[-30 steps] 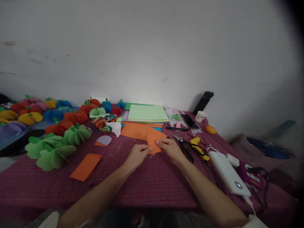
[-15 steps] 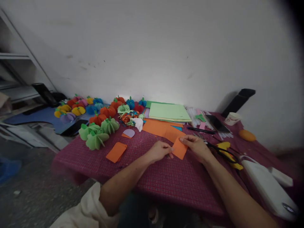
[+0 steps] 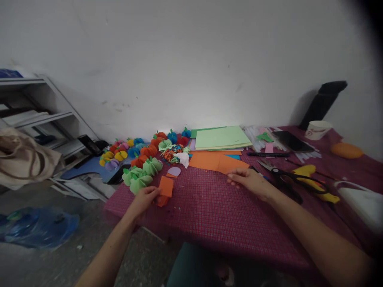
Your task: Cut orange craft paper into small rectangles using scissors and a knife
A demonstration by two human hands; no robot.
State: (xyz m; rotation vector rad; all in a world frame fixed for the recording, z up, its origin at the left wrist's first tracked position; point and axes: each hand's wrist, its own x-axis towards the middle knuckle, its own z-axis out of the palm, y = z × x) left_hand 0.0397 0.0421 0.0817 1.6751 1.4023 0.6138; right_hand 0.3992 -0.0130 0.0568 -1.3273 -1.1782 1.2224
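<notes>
My left hand (image 3: 145, 198) pinches the left edge of a small orange paper rectangle (image 3: 166, 186). It is over other orange pieces (image 3: 162, 200) at the table's left front. A lilac rounded paper piece (image 3: 174, 171) lies just behind it. My right hand (image 3: 249, 181) hovers by the near edge of a creased orange paper sheet (image 3: 206, 160), fingers loosely bent and apart, with nothing visible in them. Whether its fingertips touch the sheet, I cannot tell. Scissors (image 3: 287, 174) lie to the right of this hand.
Green paper pumpkins (image 3: 140, 177) and several coloured ones (image 3: 149, 150) stand at left. A stack of pale green paper (image 3: 223, 137) lies by the wall. To the right are a pen (image 3: 269, 154), a phone (image 3: 293, 141), a paper cup (image 3: 317, 129) and a yellow-handled tool (image 3: 317, 187).
My left hand has carried the orange rectangle left to the other orange pieces. My right hand has let go of it and stays near the orange sheet. The view has turned left.
</notes>
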